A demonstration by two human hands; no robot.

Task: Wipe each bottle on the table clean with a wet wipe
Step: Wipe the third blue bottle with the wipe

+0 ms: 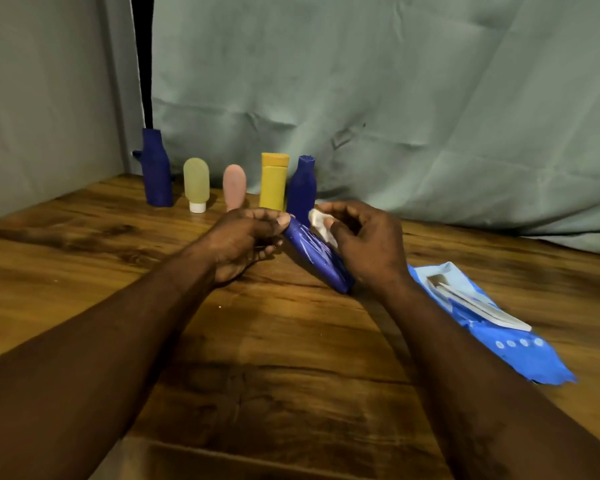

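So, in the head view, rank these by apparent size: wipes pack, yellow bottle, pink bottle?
1. wipes pack, though it lies nearer the camera, which flatters it
2. yellow bottle
3. pink bottle

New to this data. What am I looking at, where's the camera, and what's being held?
There is no machine here, just a person's two bare hands. One wide-angle camera worn on the head films them, looking forward and down. The left hand grips the upper end of a tilted blue bottle. The right hand pinches a white wet wipe against it. On the wooden table, a row of five other bottles stands at the back, and a blue wipes pack lies to the right.
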